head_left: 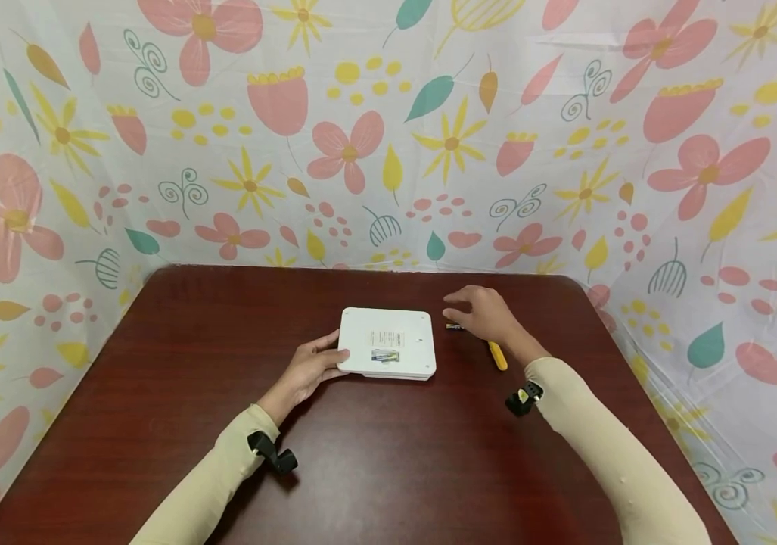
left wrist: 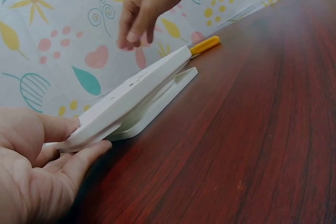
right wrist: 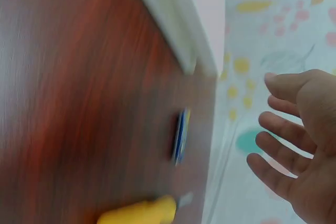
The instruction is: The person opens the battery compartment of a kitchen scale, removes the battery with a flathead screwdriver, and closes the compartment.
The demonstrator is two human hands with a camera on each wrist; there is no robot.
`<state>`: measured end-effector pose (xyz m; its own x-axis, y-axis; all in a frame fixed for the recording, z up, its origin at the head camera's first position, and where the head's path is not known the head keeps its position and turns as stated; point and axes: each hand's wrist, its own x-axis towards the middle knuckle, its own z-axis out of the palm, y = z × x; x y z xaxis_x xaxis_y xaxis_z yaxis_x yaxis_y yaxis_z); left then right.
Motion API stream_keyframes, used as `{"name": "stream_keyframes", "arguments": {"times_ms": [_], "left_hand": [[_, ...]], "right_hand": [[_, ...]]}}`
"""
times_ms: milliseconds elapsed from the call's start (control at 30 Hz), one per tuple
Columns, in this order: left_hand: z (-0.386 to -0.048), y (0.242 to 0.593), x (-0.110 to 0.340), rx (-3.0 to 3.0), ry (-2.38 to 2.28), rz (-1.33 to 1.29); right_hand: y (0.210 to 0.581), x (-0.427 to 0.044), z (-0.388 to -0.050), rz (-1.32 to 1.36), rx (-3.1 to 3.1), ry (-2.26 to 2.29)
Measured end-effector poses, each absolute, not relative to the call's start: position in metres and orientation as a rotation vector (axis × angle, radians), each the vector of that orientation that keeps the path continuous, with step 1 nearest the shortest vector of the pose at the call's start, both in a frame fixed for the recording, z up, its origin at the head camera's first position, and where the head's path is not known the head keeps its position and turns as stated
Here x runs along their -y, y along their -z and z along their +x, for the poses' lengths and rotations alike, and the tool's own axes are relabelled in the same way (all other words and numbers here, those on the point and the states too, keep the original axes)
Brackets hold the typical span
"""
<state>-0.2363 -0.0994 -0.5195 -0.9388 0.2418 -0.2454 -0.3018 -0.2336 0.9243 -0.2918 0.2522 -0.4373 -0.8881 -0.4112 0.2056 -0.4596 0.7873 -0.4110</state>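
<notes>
A flat white rectangular device (head_left: pixel 398 322) has a printed label and a small open recess on its upper face. Batteries (head_left: pixel 385 355) show in that recess. My left hand (head_left: pixel 309 367) grips the device's left edge, thumb on top and fingers beneath. In the left wrist view a thinner white panel (left wrist: pixel 157 106) lies below the tilted main body. My right hand (head_left: pixel 486 314) hovers right of the device, fingers loosely spread and holding nothing, as the right wrist view shows. Near it on the table is a loose battery (right wrist: pixel 181 136).
A yellow-handled tool (head_left: pixel 498 356) lies on the table right of the device; a greyish tip shows blurred in the right wrist view. The dark red wooden table (head_left: pixel 374 454) ends at a flower-printed curtain (head_left: pixel 388 151) behind and on both sides.
</notes>
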Motion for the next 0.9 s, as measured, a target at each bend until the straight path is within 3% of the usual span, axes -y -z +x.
{"name": "stream_keyframes", "arguments": {"times_ms": [433, 900], "left_hand": [[-0.237, 0.52, 0.101, -1.686, -2.229, -0.05], [-0.236, 0.518, 0.1, -1.671, -2.231, -0.059]], "right_hand": [[0.436, -0.17, -0.266, 1.211, 2.822, -0.706], [0.449, -0.145, -0.268, 1.344, 2.859, -0.459]]}}
